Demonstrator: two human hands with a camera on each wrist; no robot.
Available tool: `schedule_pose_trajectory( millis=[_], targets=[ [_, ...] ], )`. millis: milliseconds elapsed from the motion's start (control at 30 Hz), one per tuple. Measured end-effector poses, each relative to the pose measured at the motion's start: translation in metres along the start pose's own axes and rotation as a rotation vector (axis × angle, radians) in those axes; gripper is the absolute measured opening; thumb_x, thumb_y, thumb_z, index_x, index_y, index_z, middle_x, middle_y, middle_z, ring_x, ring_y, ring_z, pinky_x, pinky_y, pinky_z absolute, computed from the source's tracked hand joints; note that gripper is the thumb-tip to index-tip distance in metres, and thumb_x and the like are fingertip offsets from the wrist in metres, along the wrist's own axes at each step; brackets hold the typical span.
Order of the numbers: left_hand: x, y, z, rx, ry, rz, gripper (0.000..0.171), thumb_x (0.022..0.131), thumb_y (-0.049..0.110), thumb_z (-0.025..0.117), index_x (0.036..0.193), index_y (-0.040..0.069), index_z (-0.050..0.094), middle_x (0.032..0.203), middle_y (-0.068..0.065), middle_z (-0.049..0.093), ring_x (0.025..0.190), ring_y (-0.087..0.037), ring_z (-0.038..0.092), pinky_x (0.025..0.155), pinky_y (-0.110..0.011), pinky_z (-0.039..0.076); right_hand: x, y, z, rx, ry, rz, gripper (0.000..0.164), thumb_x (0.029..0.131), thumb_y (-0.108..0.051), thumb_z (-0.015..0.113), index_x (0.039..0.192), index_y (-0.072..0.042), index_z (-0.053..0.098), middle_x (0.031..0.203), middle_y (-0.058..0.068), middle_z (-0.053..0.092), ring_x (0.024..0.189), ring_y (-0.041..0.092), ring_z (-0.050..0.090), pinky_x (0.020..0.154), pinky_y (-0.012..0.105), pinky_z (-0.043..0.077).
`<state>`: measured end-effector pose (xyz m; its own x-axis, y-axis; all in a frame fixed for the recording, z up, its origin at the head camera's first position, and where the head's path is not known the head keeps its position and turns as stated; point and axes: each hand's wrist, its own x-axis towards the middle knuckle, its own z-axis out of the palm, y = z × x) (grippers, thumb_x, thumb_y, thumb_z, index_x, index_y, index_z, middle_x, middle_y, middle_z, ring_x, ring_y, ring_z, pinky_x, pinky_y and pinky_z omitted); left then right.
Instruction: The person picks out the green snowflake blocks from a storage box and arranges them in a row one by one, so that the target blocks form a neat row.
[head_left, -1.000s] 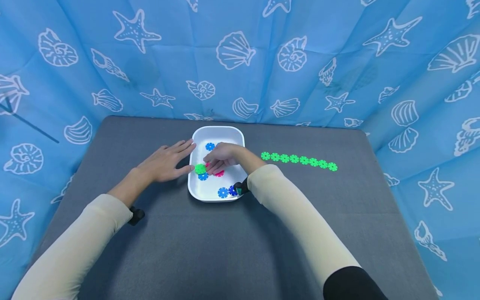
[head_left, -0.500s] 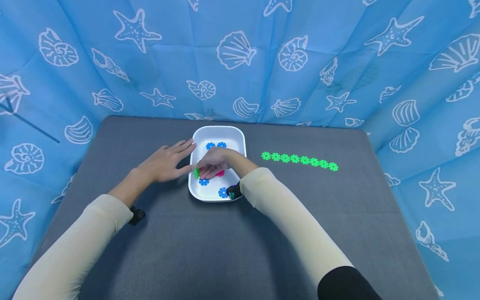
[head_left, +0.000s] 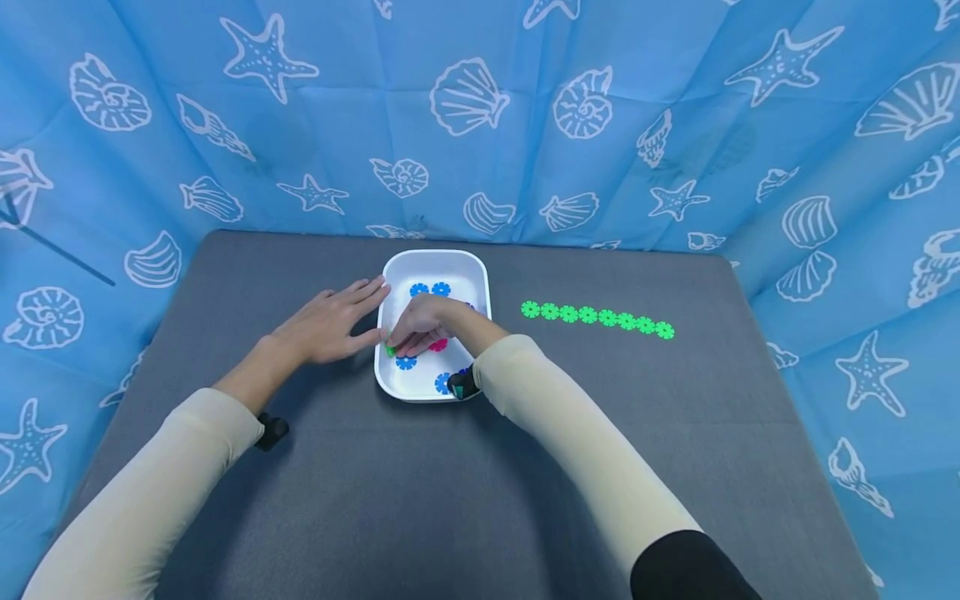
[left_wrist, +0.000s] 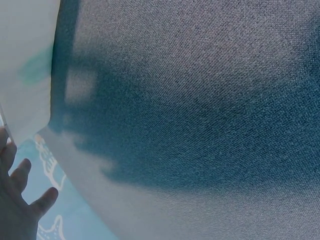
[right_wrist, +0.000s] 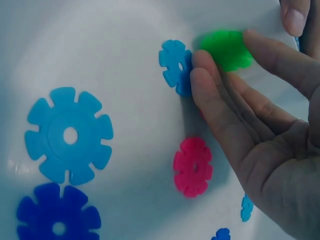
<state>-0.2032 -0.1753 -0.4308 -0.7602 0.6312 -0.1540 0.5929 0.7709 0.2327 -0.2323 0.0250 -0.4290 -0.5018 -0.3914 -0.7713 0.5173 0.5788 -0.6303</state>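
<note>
My right hand point(head_left: 422, 322) is down inside a white tray point(head_left: 381, 375), at its left side. In the right wrist view its thumb and fingers pinch a green snowflake disc point(right_wrist: 226, 50), which leans against the tray wall. Just beside the fingertips lies a light blue disc point(right_wrist: 175, 67), and a pink disc point(right_wrist: 193, 167) is under the hand. With its fingers straight and spread, my left hand point(head_left: 336, 323) rests at the tray's left rim. Only part of the left hand point(left_wrist: 25, 197) appears in the left wrist view.
To the right of the tray, a row of several joined green discs point(head_left: 588, 316) lies on the grey table point(head_left: 360, 500). More blue discs point(right_wrist: 69, 136) lie in the tray. A blue shell-print curtain point(head_left: 480, 167) hangs behind the table.
My right hand has moved left and slightly down in the tray, and the green disc has gone from lying flat to tilted against the left wall. The left hand stays put.
</note>
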Motion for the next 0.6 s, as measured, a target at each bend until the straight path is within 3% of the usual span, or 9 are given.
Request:
schedule_pose_trajectory(
  millis=[333,600],
  targets=[
    [-0.0001,0.0015,-0.0011,-0.007,-0.009,-0.002,0.079,0.1,0.053,0.049,0.16,0.011,0.02,0.164,-0.015,0.02,0.149,-0.038,0.019,0.11,-0.067,0.025,-0.0017,-0.0019,-0.0026,-0.019,-0.002,0.015,0.013,0.091,-0.006,0.07,0.098,0.005,0.073,0.096,0.018,0.073,0.085,0.023,0.071,0.092,0.034,0.054],
    [0.0007,0.0012,-0.0015,-0.009,-0.024,-0.011,0.08,0.099,0.054,0.05,0.16,0.013,0.018,0.164,-0.014,0.018,0.15,-0.038,0.018,0.111,-0.068,0.024,-0.0047,-0.0043,-0.0065,-0.017,0.081,0.051,0.014,0.092,0.003,0.065,0.105,0.003,0.071,0.092,0.018,0.072,0.084,0.024,0.071,0.088,0.033,0.056]
  ],
)
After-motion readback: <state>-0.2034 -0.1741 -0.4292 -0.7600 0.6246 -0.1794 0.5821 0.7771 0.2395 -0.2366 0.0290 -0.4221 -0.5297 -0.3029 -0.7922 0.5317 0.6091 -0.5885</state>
